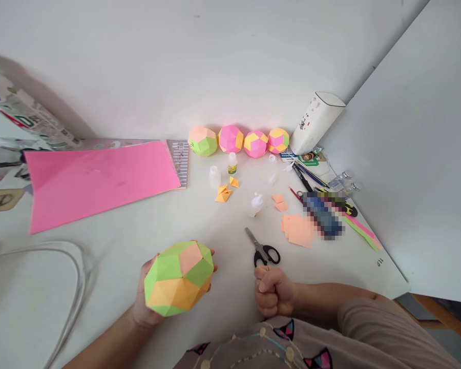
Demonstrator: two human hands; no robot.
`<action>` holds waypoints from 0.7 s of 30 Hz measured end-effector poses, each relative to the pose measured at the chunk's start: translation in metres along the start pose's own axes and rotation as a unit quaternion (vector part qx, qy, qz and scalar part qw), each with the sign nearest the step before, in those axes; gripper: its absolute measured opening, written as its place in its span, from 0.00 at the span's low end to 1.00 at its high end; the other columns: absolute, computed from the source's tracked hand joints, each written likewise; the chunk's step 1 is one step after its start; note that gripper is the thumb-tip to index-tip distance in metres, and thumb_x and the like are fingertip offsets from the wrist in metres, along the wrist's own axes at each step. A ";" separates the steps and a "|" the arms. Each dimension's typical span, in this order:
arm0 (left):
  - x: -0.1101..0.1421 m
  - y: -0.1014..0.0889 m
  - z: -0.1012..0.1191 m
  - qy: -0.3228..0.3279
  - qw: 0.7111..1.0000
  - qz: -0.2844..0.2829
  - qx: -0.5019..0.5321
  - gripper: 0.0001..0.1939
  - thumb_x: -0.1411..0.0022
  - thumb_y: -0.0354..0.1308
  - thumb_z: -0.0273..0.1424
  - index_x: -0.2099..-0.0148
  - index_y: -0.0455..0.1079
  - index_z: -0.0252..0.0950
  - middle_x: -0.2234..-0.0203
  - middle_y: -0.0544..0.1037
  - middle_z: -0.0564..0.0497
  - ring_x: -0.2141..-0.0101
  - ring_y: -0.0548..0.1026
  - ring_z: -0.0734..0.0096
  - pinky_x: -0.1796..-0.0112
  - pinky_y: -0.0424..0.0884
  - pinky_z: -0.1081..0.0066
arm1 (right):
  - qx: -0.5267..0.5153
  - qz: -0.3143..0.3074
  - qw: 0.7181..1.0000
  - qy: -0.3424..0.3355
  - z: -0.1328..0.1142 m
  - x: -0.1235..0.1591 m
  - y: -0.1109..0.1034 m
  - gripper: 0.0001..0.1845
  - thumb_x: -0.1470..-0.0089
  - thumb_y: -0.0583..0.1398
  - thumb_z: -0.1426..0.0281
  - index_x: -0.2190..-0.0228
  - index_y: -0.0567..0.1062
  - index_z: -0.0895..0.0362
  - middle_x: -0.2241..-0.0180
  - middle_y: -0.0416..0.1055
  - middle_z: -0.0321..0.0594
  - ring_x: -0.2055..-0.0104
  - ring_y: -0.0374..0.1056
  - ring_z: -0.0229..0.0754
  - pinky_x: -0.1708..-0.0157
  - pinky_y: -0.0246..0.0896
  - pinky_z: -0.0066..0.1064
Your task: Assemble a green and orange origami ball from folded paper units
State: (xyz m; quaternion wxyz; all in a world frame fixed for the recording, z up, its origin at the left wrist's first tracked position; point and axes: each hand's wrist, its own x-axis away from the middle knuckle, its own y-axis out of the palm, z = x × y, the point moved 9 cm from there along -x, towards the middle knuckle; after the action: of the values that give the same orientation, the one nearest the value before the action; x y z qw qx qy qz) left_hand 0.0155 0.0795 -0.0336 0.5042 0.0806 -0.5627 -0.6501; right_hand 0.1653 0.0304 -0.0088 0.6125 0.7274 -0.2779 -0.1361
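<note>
My left hand (145, 302) holds up a faceted paper ball (180, 279) in green, orange and peach, with fingertips showing round its far side. My right hand (272, 291) is closed in a fist at the table's near side, with nothing visible in it. Just beyond the fist lies a pair of scissors (258, 247) with black handles, blades pointing away. A white glue bottle (256, 204) stands farther back. Several folded orange paper pieces (223, 193) lie to its left. Peach paper squares (297, 230) and two small folded peach pieces (279, 199) are to its right.
Finished paper balls (230, 139) line the wall. A large pink sheet (103, 179) lies at left, near a white cable (75, 251). Small bottles (232, 164) stand mid-table. Pens (302, 177), a cutter (349, 209) and a tall white container (317, 123) occupy the right.
</note>
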 end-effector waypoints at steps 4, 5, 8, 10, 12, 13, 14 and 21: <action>-0.003 0.004 -0.016 -0.065 0.996 -0.059 0.032 0.23 0.48 0.59 0.48 0.54 0.74 0.42 0.56 0.77 0.39 0.65 0.77 0.50 0.75 0.72 0.61 | -0.048 -0.038 0.998 0.004 -0.002 0.000 0.003 0.19 0.57 0.54 0.81 0.83 0.46 0.57 0.88 0.38 0.22 0.90 0.30 0.24 0.91 0.39 0.15; -0.003 0.006 -0.017 -0.064 0.995 -0.078 0.026 0.23 0.48 0.57 0.52 0.55 0.74 0.44 0.57 0.77 0.40 0.67 0.76 0.52 0.77 0.71 0.63 | -0.058 -0.048 0.997 0.004 -0.003 0.000 0.004 0.19 0.57 0.54 0.81 0.83 0.47 0.57 0.88 0.38 0.22 0.90 0.30 0.24 0.91 0.40 0.15; -0.001 0.023 -0.017 -0.046 0.984 -0.174 -0.002 0.30 0.51 0.52 0.61 0.55 0.73 0.48 0.59 0.76 0.42 0.68 0.76 0.53 0.82 0.69 0.66 | -0.079 -0.074 0.994 0.004 -0.005 0.001 0.006 0.18 0.58 0.54 0.81 0.83 0.47 0.57 0.89 0.38 0.21 0.91 0.30 0.24 0.92 0.42 0.15; 0.005 0.038 -0.017 -0.046 0.972 -0.231 -0.015 0.32 0.52 0.51 0.62 0.53 0.72 0.50 0.59 0.76 0.42 0.66 0.76 0.52 0.82 0.69 0.66 | -0.092 -0.084 0.992 0.000 -0.006 0.002 0.006 0.18 0.58 0.54 0.81 0.83 0.47 0.57 0.88 0.37 0.21 0.92 0.30 0.23 0.92 0.44 0.14; 0.011 0.047 -0.017 -0.052 0.967 -0.250 -0.005 0.30 0.51 0.52 0.61 0.53 0.72 0.49 0.57 0.75 0.42 0.66 0.76 0.53 0.81 0.69 0.67 | -0.104 -0.086 0.991 -0.005 -0.008 0.003 0.005 0.19 0.58 0.55 0.81 0.83 0.47 0.56 0.88 0.37 0.21 0.92 0.31 0.23 0.92 0.46 0.14; 0.012 0.049 -0.018 -0.057 0.969 -0.241 0.001 0.30 0.51 0.52 0.60 0.52 0.72 0.49 0.57 0.75 0.42 0.66 0.76 0.53 0.81 0.69 0.67 | -0.109 -0.086 0.990 -0.008 -0.009 0.003 0.004 0.19 0.58 0.55 0.81 0.83 0.47 0.56 0.88 0.37 0.21 0.92 0.32 0.22 0.92 0.47 0.14; 0.014 0.051 -0.019 -0.064 0.969 -0.240 0.002 0.30 0.52 0.54 0.60 0.53 0.72 0.49 0.57 0.75 0.43 0.66 0.76 0.53 0.81 0.70 0.66 | -0.114 -0.088 0.989 -0.010 -0.010 0.003 0.004 0.19 0.59 0.55 0.81 0.82 0.47 0.56 0.88 0.37 0.21 0.92 0.32 0.22 0.91 0.47 0.14; 0.023 0.059 -0.023 -0.078 0.957 -0.278 0.007 0.31 0.52 0.54 0.61 0.52 0.69 0.49 0.56 0.73 0.44 0.66 0.76 0.55 0.81 0.70 0.67 | -0.135 -0.114 0.984 -0.018 -0.014 0.005 0.007 0.17 0.59 0.53 0.81 0.82 0.48 0.56 0.87 0.34 0.21 0.92 0.30 0.23 0.91 0.48 0.14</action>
State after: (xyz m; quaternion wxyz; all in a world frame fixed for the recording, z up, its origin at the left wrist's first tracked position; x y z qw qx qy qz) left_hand 0.0530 0.0559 0.0171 0.2569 0.1863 -0.5602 -0.7652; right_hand 0.1751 0.0387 0.0013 0.6802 0.6628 -0.1827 -0.2543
